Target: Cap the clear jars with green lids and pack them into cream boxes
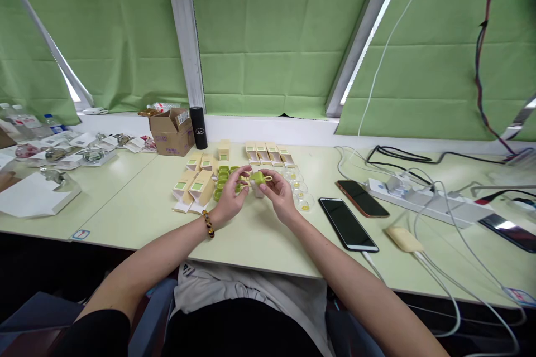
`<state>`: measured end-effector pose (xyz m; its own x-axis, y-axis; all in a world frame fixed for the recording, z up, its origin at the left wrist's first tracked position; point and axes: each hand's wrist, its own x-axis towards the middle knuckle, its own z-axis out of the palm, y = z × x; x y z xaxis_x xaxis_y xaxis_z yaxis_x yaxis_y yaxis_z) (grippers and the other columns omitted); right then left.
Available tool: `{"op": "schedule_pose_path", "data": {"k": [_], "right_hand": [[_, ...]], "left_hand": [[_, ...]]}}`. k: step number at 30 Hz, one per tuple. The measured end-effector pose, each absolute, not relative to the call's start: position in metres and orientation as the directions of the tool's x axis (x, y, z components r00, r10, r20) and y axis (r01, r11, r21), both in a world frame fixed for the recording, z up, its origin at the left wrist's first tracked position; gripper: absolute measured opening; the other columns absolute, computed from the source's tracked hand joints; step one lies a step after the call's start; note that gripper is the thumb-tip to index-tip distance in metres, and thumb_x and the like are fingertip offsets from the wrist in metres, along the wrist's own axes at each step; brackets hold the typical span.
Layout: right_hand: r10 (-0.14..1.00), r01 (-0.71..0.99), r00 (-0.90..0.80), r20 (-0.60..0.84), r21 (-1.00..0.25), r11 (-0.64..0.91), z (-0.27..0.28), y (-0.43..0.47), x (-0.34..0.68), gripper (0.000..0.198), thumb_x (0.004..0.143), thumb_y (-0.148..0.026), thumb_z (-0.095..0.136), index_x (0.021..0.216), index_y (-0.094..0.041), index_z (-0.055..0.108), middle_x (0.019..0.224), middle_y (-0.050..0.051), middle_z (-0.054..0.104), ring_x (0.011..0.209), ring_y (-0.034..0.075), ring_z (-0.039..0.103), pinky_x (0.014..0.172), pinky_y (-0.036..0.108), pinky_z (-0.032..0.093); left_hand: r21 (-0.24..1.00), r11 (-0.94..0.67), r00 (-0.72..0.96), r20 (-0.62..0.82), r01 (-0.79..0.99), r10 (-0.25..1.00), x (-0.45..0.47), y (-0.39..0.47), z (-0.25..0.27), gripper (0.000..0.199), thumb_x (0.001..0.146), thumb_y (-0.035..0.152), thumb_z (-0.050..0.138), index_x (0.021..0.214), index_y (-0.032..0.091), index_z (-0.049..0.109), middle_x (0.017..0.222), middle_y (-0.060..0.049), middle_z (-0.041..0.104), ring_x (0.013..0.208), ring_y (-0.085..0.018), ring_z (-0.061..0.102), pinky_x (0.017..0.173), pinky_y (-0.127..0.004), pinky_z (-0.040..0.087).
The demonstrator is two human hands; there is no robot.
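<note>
My right hand (281,196) is pinching the small green looped piece (258,177) right here above the tabletop (125,206), while my left hand (228,196), spread and curved, sits just beside it, near the cream boxes (202,185).

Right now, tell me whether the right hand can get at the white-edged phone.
Probably yes: the white-edged phone lies uncovered just right of the right hand, though that hand holds a green piece.
</note>
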<state>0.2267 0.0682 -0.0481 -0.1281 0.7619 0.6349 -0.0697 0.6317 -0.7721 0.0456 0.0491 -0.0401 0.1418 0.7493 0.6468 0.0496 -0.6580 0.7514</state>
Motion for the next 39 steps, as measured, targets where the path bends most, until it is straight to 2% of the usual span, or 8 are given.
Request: {"op": "schedule_pose_path", "data": {"k": [5, 10, 17, 24, 26, 30, 34, 39], "right_hand": [[0.804, -0.108, -0.072, 0.59, -0.806, 0.582, -0.045, 0.065, 0.219, 0.054, 0.086, -0.057, 0.083, 0.124, -0.024, 0.062, 0.1, 0.006, 0.075, 0.087, 0.021, 0.074, 0.078, 0.037, 0.065], [0.799, -0.067, -0.046, 0.599, -0.8, 0.596, -0.044, 0.058, 0.213, 0.058, 0.08, -0.056, 0.09, 0.12, -0.025, 0.061, 0.095, 0.003, 0.074, 0.083, 0.019, 0.074, 0.079, 0.037, 0.065], [0.801, -0.057, 0.047, 0.597, -0.799, 0.599, -0.03, 0.056, 0.228, 0.04, 0.099, -0.055, 0.068, 0.122, -0.024, 0.059, 0.103, 0.01, 0.08, 0.084, 0.021, 0.075, 0.078, 0.039, 0.064], [0.786, 0.422, 0.119, 0.607, -0.747, 0.513, 0.011, 0.052, 0.273, 0.017, 0.092, -0.034, 0.065, 0.095, -0.021, 0.076, 0.092, 0.006, 0.079, 0.083, 0.022, 0.071, 0.072, 0.033, 0.054], [0.833, 0.627, 0.028, 0.552, -0.659, 0.416, 0.028, 0.043, 0.287, 0.014, 0.091, -0.029, 0.066, 0.094, -0.024, 0.079, 0.09, 0.004, 0.079, 0.079, 0.021, 0.07, 0.07, 0.032, 0.05], [0.92, 0.956, -0.09, 0.381, -0.227, 0.187, 0.048, 0.02, 0.309, 0.021, 0.094, -0.021, 0.063, 0.093, -0.028, 0.083, 0.095, 0.005, 0.082, 0.086, 0.025, 0.072, 0.071, 0.033, 0.044], [0.966, 0.986, -0.163, 0.199, 0.077, 0.15, 0.036, 0.012, 0.318, 0.022, 0.094, -0.019, 0.065, 0.098, -0.025, 0.085, 0.099, 0.012, 0.081, 0.097, 0.029, 0.073, 0.075, 0.033, 0.045], [0.979, 0.967, -0.18, 0.099, 0.202, 0.157, 0.018, 0.021, 0.324, 0.026, 0.089, -0.008, 0.061, 0.096, -0.018, 0.084, 0.106, 0.016, 0.08, 0.106, 0.03, 0.072, 0.08, 0.034, 0.046]], "left_hand": [[0.545, -0.758, 0.213, 0.743, 0.358, 0.635, 0.048, 0.04, -0.04, 0.063, 0.092, 0.024, 0.076, 0.15, 0.026, 0.054, 0.146, -0.015, 0.054, 0.138, -0.033, 0.051, 0.119, -0.05, 0.043], [0.566, -0.713, 0.129, 0.739, 0.413, 0.661, 0.051, 0.04, -0.04, 0.047, 0.093, 0.026, 0.076, 0.137, 0.024, 0.062, 0.135, -0.014, 0.057, 0.13, -0.03, 0.057, 0.114, -0.047, 0.048], [0.882, -0.427, 0.068, 0.448, -0.201, 0.892, 0.047, 0.064, -0.044, 0.059, 0.084, 0.04, 0.089, 0.131, 0.017, 0.062, 0.13, -0.014, 0.068, 0.117, -0.024, 0.067, 0.108, -0.04, 0.054], [0.825, -0.133, 0.156, 0.258, -0.549, 0.954, 0.046, 0.064, -0.042, 0.036, 0.089, 0.04, 0.087, 0.103, 0.015, 0.065, 0.114, -0.011, 0.075, 0.108, -0.023, 0.076, 0.114, -0.045, 0.055], [0.825, -0.119, 0.163, 0.246, -0.552, 0.956, 0.046, 0.062, -0.04, 0.033, 0.093, 0.043, 0.082, 0.096, 0.016, 0.064, 0.113, -0.012, 0.077, 0.103, -0.024, 0.078, 0.11, -0.046, 0.057], [0.825, -0.114, 0.13, 0.221, -0.554, 0.967, 0.045, 0.061, -0.038, 0.03, 0.096, 0.041, 0.079, 0.092, 0.016, 0.061, 0.111, -0.014, 0.079, 0.096, -0.024, 0.079, 0.103, -0.044, 0.06], [0.808, -0.126, 0.104, 0.225, -0.575, 0.969, 0.044, 0.062, -0.038, 0.03, 0.094, 0.04, 0.08, 0.094, 0.016, 0.062, 0.105, -0.012, 0.079, 0.096, -0.025, 0.08, 0.101, -0.045, 0.061], [0.814, -0.133, 0.107, 0.232, -0.566, 0.967, 0.043, 0.064, -0.04, 0.032, 0.093, 0.043, 0.081, 0.095, 0.016, 0.063, 0.103, -0.012, 0.079, 0.095, -0.025, 0.08, 0.1, -0.044, 0.06]]}}
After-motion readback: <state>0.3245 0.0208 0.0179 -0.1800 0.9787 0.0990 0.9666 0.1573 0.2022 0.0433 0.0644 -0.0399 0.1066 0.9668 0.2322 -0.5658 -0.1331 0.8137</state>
